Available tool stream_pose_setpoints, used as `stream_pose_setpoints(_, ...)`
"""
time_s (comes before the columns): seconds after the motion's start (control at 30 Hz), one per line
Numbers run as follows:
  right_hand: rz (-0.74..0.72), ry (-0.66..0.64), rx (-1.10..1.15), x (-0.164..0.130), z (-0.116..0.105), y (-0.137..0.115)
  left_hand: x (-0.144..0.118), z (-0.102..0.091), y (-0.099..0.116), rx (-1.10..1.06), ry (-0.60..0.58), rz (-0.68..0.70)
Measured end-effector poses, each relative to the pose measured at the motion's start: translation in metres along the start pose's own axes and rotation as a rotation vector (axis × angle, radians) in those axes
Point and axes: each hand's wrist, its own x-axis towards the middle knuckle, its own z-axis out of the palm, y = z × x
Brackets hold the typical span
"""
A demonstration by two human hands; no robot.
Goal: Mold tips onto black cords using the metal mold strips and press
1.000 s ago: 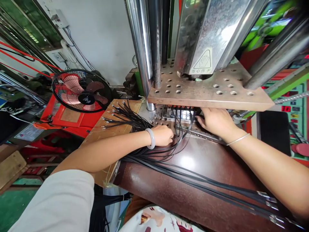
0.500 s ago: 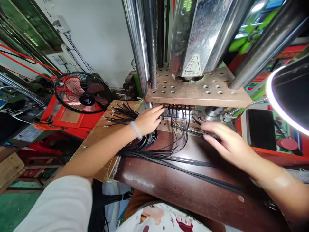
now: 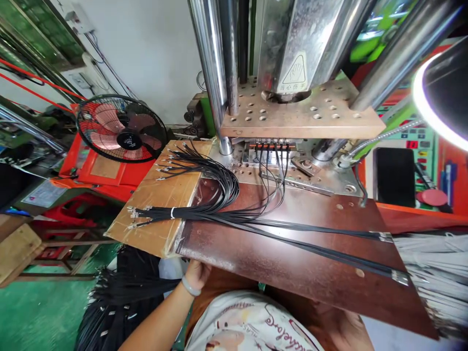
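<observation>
My left hand [image 3: 198, 274] is below the front edge of the brown steel table [image 3: 292, 265]. Its fingers are tucked under the plate, so I cannot tell if it holds anything; a pale bracelet is on the wrist. A patch of my right hand [image 3: 341, 329] shows under the table's near edge at the bottom right, mostly hidden. Several thin black cables [image 3: 272, 161] run from the mould under the press plate [image 3: 303, 124] and loop back over the table. A tied bundle of black cables [image 3: 171, 213] lies on the cardboard sheet [image 3: 161, 187].
A red and black fan [image 3: 120, 127] stands at the left. A ring lamp [image 3: 440, 92] hangs at the upper right. Two long cables with metal ends [image 3: 400, 279] lie across the table. More black cables [image 3: 120, 292] hang below left; pale cables [image 3: 435, 273] are heaped at the right.
Both hands have left the mould and the cables and dropped below the table's front edge. The view has tilted a little, and the tied bundle on the cardboard is uncovered.
</observation>
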Motion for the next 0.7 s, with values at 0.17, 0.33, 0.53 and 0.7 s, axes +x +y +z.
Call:
stream_pose_setpoints(0.17,0.094,0.122,0.350,0.004,0.002,0.008,0.001,0.002,0.001,-0.006,-0.009,-0.013)
stream_pose_setpoints(0.33,0.100,0.095,0.398,0.002,0.002,0.009,0.003,-0.002,0.004,0.025,-0.030,-0.025)
stream_pose_setpoints(0.53,-0.062,0.020,0.195,0.001,0.014,-0.008,0.007,-0.003,0.007,0.076,-0.067,-0.021)
stream_pose_setpoints(0.7,-0.186,-0.011,0.043,-0.002,0.022,-0.012,0.010,-0.001,0.008,0.146,-0.179,-0.012)
